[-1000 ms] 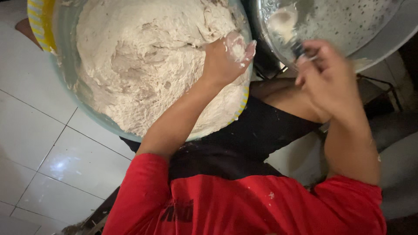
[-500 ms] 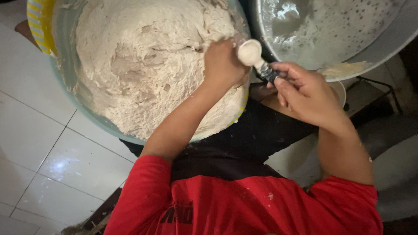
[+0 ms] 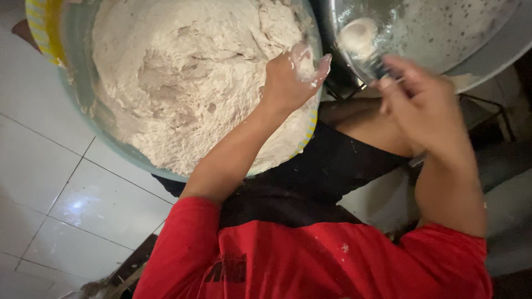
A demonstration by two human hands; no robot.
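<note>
Dough (image 3: 183, 83): left hand (image 3: 288, 80) cupped, right hand (image 3: 424, 102) gripping spoon (image 3: 360, 36).

Lighting is dim and warm, with a soft glare patch on the white floor tiles (image 3: 75, 205) at 8 o'clock. The right hand (image 3: 424, 105) at 2 o'clock is motion-blurred; deep shadow fills the 3 o'clock edge.

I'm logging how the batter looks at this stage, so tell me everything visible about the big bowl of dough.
The bowl of dough is wide, round and translucent bluish, apparently plastic, with a yellow-striped rim. It sits low above the white floor tiles and is nearly full of pale, sticky, ragged dough. The left hand, smeared with dough, rests at its right edge.
</note>
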